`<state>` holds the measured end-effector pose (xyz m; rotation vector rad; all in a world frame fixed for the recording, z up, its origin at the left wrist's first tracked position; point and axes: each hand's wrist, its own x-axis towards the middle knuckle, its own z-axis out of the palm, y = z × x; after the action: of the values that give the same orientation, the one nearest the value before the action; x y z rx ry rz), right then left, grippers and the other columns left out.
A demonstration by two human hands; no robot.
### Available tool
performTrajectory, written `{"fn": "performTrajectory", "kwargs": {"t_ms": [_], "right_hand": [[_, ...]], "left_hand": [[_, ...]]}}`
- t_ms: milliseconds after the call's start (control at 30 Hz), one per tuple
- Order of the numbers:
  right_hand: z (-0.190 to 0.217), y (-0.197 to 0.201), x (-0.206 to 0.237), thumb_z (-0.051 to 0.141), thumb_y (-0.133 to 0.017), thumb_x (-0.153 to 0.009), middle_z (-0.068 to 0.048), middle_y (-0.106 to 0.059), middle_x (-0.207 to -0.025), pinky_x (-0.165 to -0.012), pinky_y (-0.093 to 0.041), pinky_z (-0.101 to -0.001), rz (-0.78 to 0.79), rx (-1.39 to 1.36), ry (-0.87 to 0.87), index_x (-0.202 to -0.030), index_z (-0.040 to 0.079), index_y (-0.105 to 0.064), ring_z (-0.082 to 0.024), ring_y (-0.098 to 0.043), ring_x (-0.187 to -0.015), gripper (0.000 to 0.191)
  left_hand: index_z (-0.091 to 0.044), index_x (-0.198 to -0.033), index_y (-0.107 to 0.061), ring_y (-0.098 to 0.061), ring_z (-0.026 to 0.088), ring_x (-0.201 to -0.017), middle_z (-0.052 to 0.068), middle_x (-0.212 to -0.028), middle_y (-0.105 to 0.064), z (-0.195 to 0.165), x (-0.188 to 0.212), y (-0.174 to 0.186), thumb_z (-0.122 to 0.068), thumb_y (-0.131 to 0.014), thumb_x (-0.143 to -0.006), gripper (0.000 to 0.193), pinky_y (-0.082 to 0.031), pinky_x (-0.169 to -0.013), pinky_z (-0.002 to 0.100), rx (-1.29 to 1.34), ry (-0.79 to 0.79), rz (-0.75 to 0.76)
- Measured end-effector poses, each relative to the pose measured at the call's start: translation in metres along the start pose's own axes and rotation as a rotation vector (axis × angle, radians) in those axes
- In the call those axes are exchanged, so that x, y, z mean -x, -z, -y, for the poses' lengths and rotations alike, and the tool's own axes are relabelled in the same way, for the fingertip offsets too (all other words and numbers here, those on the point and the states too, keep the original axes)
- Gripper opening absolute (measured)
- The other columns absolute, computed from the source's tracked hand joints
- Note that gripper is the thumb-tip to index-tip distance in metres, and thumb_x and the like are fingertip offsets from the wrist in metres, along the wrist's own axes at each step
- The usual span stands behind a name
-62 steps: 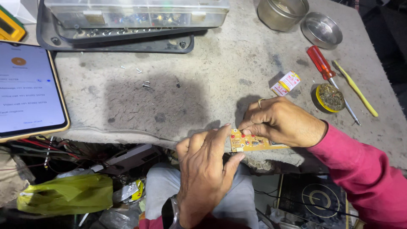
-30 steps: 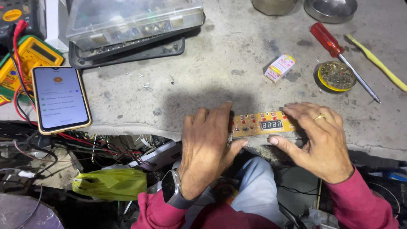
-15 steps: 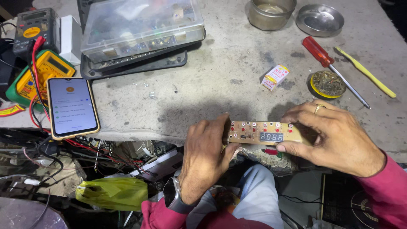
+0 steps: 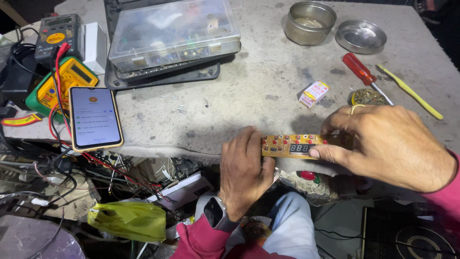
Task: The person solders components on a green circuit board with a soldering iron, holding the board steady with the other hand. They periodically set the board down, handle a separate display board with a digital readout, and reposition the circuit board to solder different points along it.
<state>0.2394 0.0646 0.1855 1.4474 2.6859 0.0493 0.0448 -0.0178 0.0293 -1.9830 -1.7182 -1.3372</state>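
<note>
Two hands pinching a narrow orange circuit board (image 4: 293,146), left hand (image 4: 245,168) and right hand (image 4: 390,140) gripping opposite ends, clear plastic box (image 4: 173,34) of small parts, round steel cup (image 4: 310,22) holding pale residue

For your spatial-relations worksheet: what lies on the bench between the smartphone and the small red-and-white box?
In the head view, between the smartphone and the small red-and-white box there is bare grey bench top, with only a few tiny screws scattered on it.

Head camera, looking down (close), over workbench (image 4: 268,96)
</note>
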Motion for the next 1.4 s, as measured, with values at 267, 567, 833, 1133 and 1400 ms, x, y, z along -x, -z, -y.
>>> {"fn": "performTrajectory", "kwargs": {"t_ms": [267, 567, 833, 1133, 1400], "right_hand": [[0.010, 0.009, 0.006, 0.072, -0.083, -0.057, -0.002, -0.075, -0.087, -0.072, -0.060, -0.0424, -0.037, 0.051, 0.076, -0.121, 0.027, -0.073, -0.026, -0.075, -0.080, 0.079], [0.030, 0.014, 0.003, 0.065, -0.086, -0.064, 0.004, -0.076, -0.089, -0.073, -0.062, -0.0340, 0.057, 0.109, -0.060, -0.120, 0.029, -0.073, -0.016, -0.076, -0.076, 0.068], [0.043, 0.015, 0.001, 0.058, -0.096, -0.062, 0.004, -0.081, -0.086, -0.072, -0.062, -0.0322, -0.091, -0.045, -0.039, -0.109, 0.025, -0.078, -0.015, -0.078, -0.075, 0.060], [0.055, 0.030, -0.033, 0.051, -0.092, -0.064, 0.004, -0.082, -0.082, -0.070, -0.063, -0.0306, -0.092, -0.016, -0.067, -0.100, 0.021, -0.079, -0.014, -0.077, -0.073, 0.049], [0.063, 0.057, -0.052, 0.061, -0.082, -0.072, -0.002, -0.080, -0.076, -0.071, -0.061, -0.0336, -0.121, 0.156, 0.128, -0.105, 0.020, -0.077, -0.019, -0.078, -0.072, 0.053]], "left_hand": [[0.005, -0.127, -0.057, -0.060, 0.035, -0.114, 0.020, -0.126, -0.060, 0.011, 0.001, 0.011, -0.013, -0.068, -0.084, 0.048, -0.043, -0.091, 0.047, 0.039, 0.003, 0.035], [0.002, -0.121, -0.062, -0.060, 0.032, -0.108, 0.016, -0.122, -0.063, 0.023, 0.007, 0.017, -0.013, -0.075, -0.081, 0.044, -0.044, -0.092, 0.047, 0.028, -0.049, 0.028], [0.004, -0.114, -0.063, -0.060, 0.032, -0.105, 0.015, -0.114, -0.064, 0.030, 0.007, 0.022, 0.000, -0.073, -0.074, 0.042, -0.045, -0.089, 0.045, 0.050, -0.098, 0.016], [0.002, -0.093, -0.062, -0.060, 0.038, -0.094, 0.019, -0.095, -0.061, 0.019, -0.006, 0.041, 0.001, -0.058, -0.082, 0.012, -0.047, -0.083, 0.049, 0.033, 0.030, 0.117], [0.003, -0.089, -0.058, -0.062, 0.038, -0.082, 0.019, -0.088, -0.059, 0.020, -0.015, 0.029, -0.001, -0.057, -0.082, 0.008, -0.051, -0.072, 0.050, 0.047, 0.067, 0.149]]}}
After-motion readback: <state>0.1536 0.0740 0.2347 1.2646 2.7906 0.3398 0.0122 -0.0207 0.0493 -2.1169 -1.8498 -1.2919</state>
